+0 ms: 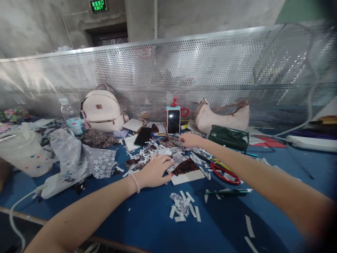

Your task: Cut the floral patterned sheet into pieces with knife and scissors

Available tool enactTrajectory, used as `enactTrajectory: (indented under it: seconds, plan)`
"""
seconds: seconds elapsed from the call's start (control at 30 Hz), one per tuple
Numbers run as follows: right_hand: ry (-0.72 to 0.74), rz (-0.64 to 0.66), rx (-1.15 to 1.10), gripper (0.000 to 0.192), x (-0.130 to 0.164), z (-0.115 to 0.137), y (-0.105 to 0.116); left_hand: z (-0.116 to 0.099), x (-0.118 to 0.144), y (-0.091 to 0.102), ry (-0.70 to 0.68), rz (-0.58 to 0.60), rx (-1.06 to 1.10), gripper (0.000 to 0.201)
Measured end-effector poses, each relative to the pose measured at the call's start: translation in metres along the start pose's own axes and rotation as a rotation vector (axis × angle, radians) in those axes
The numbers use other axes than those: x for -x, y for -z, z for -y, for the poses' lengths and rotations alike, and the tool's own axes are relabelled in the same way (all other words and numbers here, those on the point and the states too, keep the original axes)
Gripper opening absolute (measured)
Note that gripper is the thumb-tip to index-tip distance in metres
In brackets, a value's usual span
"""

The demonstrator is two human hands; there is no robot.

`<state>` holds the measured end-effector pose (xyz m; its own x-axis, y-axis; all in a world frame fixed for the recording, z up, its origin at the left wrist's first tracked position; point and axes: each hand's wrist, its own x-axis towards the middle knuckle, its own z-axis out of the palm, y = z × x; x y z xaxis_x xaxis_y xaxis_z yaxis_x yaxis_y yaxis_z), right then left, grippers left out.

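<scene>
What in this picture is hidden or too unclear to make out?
Head view:
- Left hand: its palm covers the paper scraps beneath it.
- Right hand: fingertips are lost among the scraps; whether it grips one cannot be told.
- Behind the perforated metal screen: only blurred shapes.
- Lower right corner: the right forearm is blurred and cut off by the edge.
- Bottle: label too small to read.

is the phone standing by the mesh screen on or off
Off, it seems: the propped-up phone shows a dark, blank screen with only a glare reflection.
</scene>
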<state>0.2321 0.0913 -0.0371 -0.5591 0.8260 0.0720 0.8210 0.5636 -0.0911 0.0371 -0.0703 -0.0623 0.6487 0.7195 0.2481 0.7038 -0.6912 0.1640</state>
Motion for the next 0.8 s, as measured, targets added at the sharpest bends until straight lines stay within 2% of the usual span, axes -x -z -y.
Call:
enactTrajectory:
  seconds: [0.1,0.23,0.3,0.37,0.4,0.47,0.5,0.57,0.67,0.8]
  plan:
    - [-0.003,0.011,-0.008,0.028,-0.011,-0.011,0.023,0.001,0.001,0.000,0.009,0.005,0.004,0.035]
    - [-0.059,-0.115,-0.003,0.027,-0.014,-0.028,0.068,0.000,0.001,-0.001,0.008,0.006,0.022,0.034]
    - [-0.084,-0.198,0.017,0.030,-0.014,-0.021,0.076,0.000,0.000,-0.003,0.013,-0.007,0.070,0.034]
    - [-0.055,-0.242,0.030,0.032,-0.015,0.004,0.069,0.003,-0.003,-0.005,0.052,-0.073,0.225,0.033]
    - [-0.018,-0.229,0.028,0.030,-0.016,0.021,0.061,0.006,-0.006,-0.007,0.100,-0.149,0.362,0.033]
    - [0.108,-0.161,0.009,0.027,-0.017,0.059,0.043,0.015,-0.012,-0.010,0.324,-0.435,0.743,0.032]
    - [0.178,-0.124,-0.002,0.018,-0.018,0.077,0.035,0.021,-0.014,-0.013,0.399,-0.516,0.798,0.028]
    - [0.298,-0.058,-0.016,0.016,-0.018,0.105,0.026,0.031,-0.019,-0.017,0.487,-0.599,0.869,0.022]
    - [0.417,0.013,-0.043,0.020,-0.019,0.121,0.026,0.041,-0.022,-0.022,0.580,-0.688,0.971,0.014]
    - [0.518,0.091,-0.088,0.019,-0.018,0.113,0.028,0.042,-0.022,-0.021,0.668,-0.749,1.101,0.012]
